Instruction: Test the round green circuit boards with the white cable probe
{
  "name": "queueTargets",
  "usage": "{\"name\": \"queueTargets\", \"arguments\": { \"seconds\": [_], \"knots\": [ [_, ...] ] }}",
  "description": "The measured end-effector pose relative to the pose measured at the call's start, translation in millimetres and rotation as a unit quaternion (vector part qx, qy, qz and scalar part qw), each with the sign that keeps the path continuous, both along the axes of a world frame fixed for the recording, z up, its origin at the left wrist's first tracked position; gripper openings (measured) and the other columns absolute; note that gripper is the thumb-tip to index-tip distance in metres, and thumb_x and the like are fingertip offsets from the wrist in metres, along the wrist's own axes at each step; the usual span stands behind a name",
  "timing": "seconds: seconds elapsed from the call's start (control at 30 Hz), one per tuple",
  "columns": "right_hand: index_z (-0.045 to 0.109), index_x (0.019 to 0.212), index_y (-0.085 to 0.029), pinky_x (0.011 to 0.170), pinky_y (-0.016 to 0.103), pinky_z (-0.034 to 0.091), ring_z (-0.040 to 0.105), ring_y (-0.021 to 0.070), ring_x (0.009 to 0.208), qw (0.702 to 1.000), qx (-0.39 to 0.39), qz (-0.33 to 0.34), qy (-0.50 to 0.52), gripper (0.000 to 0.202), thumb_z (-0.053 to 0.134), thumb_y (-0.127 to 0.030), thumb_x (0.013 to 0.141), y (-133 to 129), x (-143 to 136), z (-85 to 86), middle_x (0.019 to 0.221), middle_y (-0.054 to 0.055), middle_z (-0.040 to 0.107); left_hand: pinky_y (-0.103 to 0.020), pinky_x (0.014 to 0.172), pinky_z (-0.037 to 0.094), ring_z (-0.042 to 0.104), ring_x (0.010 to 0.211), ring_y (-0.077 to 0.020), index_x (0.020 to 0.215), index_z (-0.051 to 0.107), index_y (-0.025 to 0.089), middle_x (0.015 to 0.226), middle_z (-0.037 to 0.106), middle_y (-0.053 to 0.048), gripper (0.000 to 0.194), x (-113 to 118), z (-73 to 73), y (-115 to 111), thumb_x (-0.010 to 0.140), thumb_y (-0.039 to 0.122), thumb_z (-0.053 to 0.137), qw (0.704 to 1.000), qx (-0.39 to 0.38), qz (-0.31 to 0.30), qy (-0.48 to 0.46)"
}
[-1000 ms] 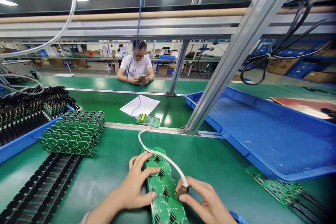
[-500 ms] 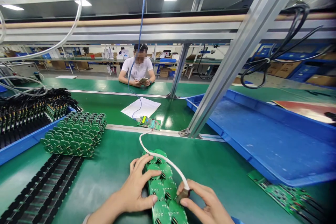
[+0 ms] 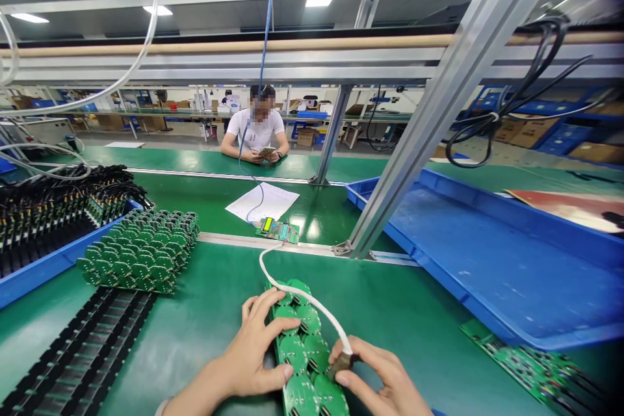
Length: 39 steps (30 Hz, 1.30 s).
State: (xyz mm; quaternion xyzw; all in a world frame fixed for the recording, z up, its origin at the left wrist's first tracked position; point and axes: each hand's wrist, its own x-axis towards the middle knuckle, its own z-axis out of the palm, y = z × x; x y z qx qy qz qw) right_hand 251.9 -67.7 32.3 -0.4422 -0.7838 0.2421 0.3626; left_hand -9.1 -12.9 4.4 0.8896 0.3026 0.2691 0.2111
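In front of me lies a panel of round green circuit boards (image 3: 298, 396), in two rows with small dark parts between the discs. My left hand (image 3: 246, 351) rests on its left side, fingers spread and fingertips touching the boards. Between thumb and fingers, my right hand (image 3: 383, 377) pinches a dark brown plug (image 3: 340, 365) against the panel's right side; its contact end is hidden. A white cable (image 3: 319, 305) runs from that plug over the panel to a small green circuit board with a lit yellow-green display (image 3: 267, 225).
Stacked round green boards (image 3: 139, 250) stand on black slotted racks (image 3: 82, 351) at left, beside a blue tray (image 3: 49, 276) of black-wired boards. A blue tray (image 3: 487, 260) lies right, behind a metal post (image 3: 414, 123). Wired boards (image 3: 531, 364) lie near it. A person (image 3: 256, 127) sits opposite.
The view has shifted very slightly. Both hands, the panel and the plug keep essentially the same positions.
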Motion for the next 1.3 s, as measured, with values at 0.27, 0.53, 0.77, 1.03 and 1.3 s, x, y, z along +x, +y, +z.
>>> {"name": "queueTargets", "arguments": {
  "seconds": [0.27,0.53,0.77,1.03,1.3],
  "knots": [
    [0.060,0.088,-0.024,0.065,0.025,0.050,0.064,0.0178,0.068,1.000,-0.004,-0.005,0.007,0.018,0.053,-0.038,0.096,-2,-4,8.9,0.077,0.000,0.067,-0.058,0.108,0.017,0.021,0.140,-0.0389,0.137,0.044,0.031,0.154,0.022,-0.011,0.057,0,0.5,0,0.090,0.063,0.044,1.000,-0.002,0.000,-0.002],
    [0.059,0.089,-0.024,0.066,0.024,0.049,0.063,0.0172,0.068,0.999,-0.019,0.017,0.023,0.017,0.053,-0.037,0.097,-1,-3,7.7,0.077,0.000,0.066,-0.057,0.108,0.019,0.022,0.140,-0.0394,0.136,0.045,0.030,0.154,0.023,-0.012,0.055,1,2.0,0,0.089,0.059,0.048,1.000,0.001,0.000,-0.008],
    [0.061,0.088,-0.023,0.065,0.024,0.050,0.063,0.0171,0.068,1.000,-0.004,0.004,0.018,0.019,0.053,-0.038,0.097,-1,-5,10.7,0.077,0.000,0.067,-0.057,0.108,0.018,0.020,0.141,-0.0383,0.136,0.044,0.030,0.153,0.022,-0.012,0.055,1,2.6,0,0.090,0.059,0.046,1.000,0.000,-0.002,-0.004],
    [0.062,0.088,-0.023,0.063,0.024,0.051,0.064,0.0174,0.067,1.000,0.006,-0.011,0.010,0.022,0.052,-0.041,0.097,-2,-6,13.5,0.076,0.001,0.068,-0.057,0.107,0.019,0.023,0.140,-0.0395,0.136,0.045,0.030,0.153,0.024,-0.012,0.055,0,2.4,0,0.089,0.059,0.049,1.000,0.003,0.000,-0.005],
    [0.062,0.086,-0.023,0.063,0.024,0.052,0.064,0.0178,0.066,1.000,-0.003,-0.005,0.014,0.023,0.052,-0.041,0.097,-1,-6,12.9,0.075,0.001,0.067,-0.057,0.107,0.020,0.023,0.140,-0.0398,0.136,0.045,0.030,0.153,0.024,-0.012,0.055,0,3.8,0,0.089,0.058,0.049,1.000,0.001,-0.002,-0.005]
  ]
}}
